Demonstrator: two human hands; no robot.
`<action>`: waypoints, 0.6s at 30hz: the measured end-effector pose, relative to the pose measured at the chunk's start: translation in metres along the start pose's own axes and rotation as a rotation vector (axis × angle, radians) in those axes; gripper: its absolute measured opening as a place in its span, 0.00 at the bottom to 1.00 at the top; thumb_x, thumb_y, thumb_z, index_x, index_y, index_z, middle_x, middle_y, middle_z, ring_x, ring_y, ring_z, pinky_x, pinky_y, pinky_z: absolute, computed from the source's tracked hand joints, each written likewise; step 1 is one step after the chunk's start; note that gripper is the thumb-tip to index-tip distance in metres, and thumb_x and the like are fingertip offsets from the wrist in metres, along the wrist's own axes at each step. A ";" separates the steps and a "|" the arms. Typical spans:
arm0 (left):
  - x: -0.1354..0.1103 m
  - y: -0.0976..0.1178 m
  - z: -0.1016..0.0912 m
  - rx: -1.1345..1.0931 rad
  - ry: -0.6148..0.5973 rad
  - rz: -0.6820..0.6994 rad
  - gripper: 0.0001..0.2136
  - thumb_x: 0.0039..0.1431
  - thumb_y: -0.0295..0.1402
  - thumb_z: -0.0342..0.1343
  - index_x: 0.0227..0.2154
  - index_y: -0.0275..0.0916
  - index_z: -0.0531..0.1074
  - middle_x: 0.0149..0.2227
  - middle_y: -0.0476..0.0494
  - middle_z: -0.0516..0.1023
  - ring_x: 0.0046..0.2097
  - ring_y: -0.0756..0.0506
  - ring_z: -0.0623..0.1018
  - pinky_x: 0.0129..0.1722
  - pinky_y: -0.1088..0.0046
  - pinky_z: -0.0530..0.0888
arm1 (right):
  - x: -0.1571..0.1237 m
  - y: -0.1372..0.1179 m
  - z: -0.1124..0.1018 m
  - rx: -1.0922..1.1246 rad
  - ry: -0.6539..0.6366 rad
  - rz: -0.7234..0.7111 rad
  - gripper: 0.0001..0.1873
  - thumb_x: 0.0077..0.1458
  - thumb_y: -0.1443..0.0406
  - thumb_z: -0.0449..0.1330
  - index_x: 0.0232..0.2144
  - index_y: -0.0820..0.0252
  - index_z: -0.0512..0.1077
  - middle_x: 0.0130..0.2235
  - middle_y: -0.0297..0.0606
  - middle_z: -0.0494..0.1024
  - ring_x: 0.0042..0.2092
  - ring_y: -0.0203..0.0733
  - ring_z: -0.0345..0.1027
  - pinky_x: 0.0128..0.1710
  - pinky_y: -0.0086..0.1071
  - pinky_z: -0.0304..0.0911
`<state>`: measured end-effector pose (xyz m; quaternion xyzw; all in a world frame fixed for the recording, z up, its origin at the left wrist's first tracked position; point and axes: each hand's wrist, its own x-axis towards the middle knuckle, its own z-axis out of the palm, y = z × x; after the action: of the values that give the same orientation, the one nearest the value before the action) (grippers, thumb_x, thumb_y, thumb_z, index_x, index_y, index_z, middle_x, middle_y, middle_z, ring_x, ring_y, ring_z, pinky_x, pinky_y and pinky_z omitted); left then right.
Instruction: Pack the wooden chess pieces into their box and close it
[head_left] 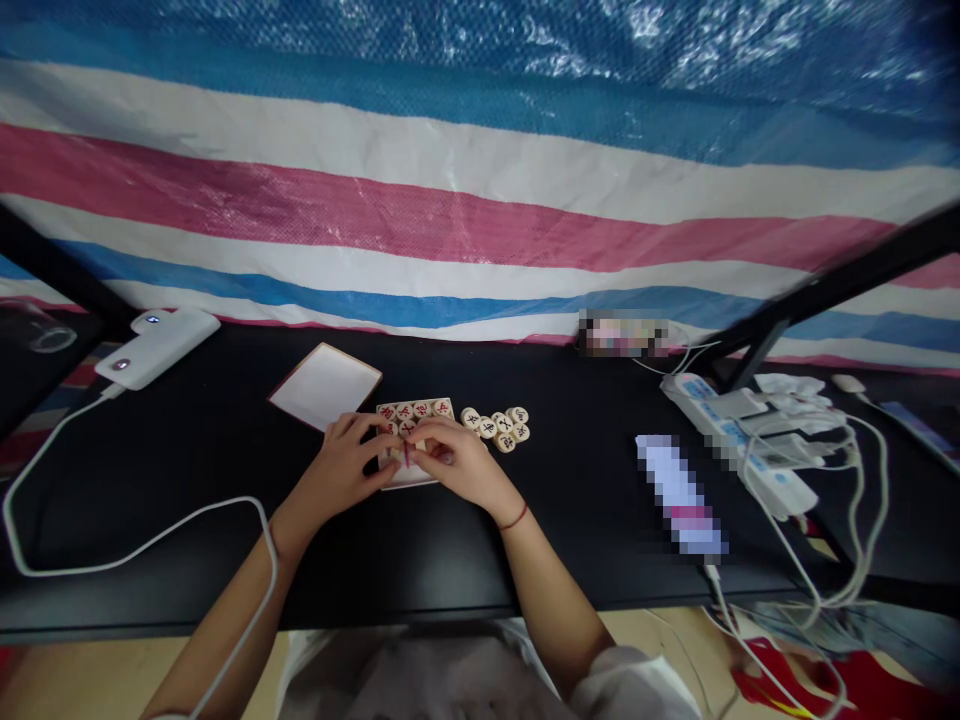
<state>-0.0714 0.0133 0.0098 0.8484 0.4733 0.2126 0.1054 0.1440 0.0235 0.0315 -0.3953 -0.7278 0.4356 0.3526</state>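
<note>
Striped woven tarp (480,200) hangs behind a black desk (225,560), with a power bank (157,345) at far left and a power strip (739,440) at right. A shallow box (409,482) sits near the desk's centre; its white lid (325,385) lies just left of it. Round xiangqi pieces (409,412) occupy the box's upper rows; the lower area is hidden by the hands. A loose cluster (495,428) of pieces remains outside, just right of the box.

The left hand (337,465) and right hand (450,460) meet above the box, fingers curled inward. Any grasp cannot be confirmed: the fingers hide the contact point.
</note>
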 end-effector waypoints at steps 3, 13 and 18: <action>0.001 0.000 0.001 0.007 0.022 -0.007 0.07 0.60 0.37 0.56 0.39 0.45 0.76 0.47 0.43 0.72 0.49 0.41 0.68 0.51 0.59 0.67 | 0.000 -0.001 0.000 -0.004 0.003 -0.010 0.04 0.56 0.65 0.60 0.36 0.56 0.74 0.35 0.35 0.71 0.30 0.33 0.64 0.31 0.28 0.65; 0.002 0.000 0.000 0.051 0.070 -0.019 0.06 0.63 0.35 0.52 0.36 0.41 0.74 0.44 0.43 0.72 0.47 0.42 0.69 0.50 0.61 0.68 | -0.001 0.000 0.004 -0.028 0.006 -0.032 0.08 0.55 0.69 0.58 0.37 0.57 0.75 0.43 0.39 0.72 0.30 0.31 0.66 0.33 0.30 0.68; 0.001 -0.003 0.006 0.061 0.078 0.004 0.07 0.62 0.34 0.53 0.39 0.42 0.75 0.44 0.42 0.72 0.46 0.42 0.69 0.49 0.61 0.69 | -0.002 0.002 0.005 -0.081 -0.009 -0.044 0.13 0.53 0.72 0.57 0.39 0.56 0.75 0.43 0.39 0.72 0.31 0.31 0.65 0.34 0.28 0.67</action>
<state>-0.0701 0.0155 0.0037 0.8432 0.4815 0.2314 0.0605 0.1408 0.0206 0.0275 -0.3913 -0.7549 0.3997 0.3425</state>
